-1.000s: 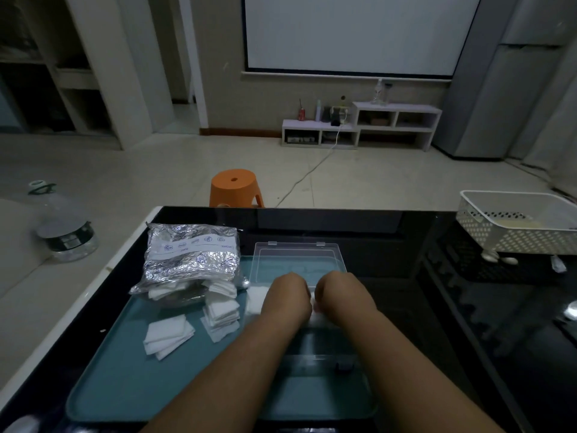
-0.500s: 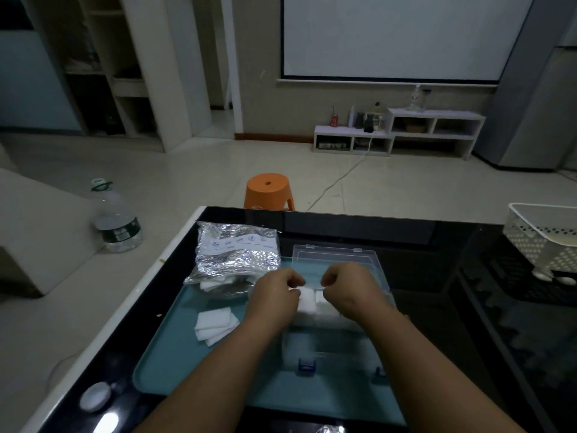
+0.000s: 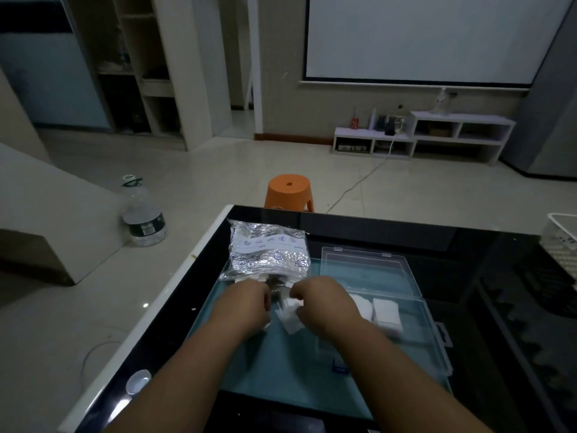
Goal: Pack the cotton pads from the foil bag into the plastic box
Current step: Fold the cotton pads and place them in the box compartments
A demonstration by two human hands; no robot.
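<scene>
**A:** Where are the cotton pads [image 3: 289,312]?

**B:** In a small loose heap just left of the plastic box [image 3: 415,339], on the teal tray [image 3: 281,360], between the two hands.

**A:** And the hands?

**B:** The right hand [image 3: 324,304] is curled and pinches the top of the heap. The left hand [image 3: 246,307] is curled too, knuckles up, with a white edge showing beneath it. I cannot tell whether it grips a pad.

**A:** What about the box itself?

**B:** It lies open, with its lid flat behind it. Packed pads [image 3: 385,310] sit against its far wall.

**A:** And the foil bag [image 3: 268,254]?

**B:** It lies flat to the box's far left, with its mouth towards the hands and white showing there.

**A:** Anything else?

**B:** A white basket [image 3: 562,242] stands well right of the box on the dark surface [image 3: 468,245]. An orange stool [image 3: 288,190] is on the floor beyond.
</scene>
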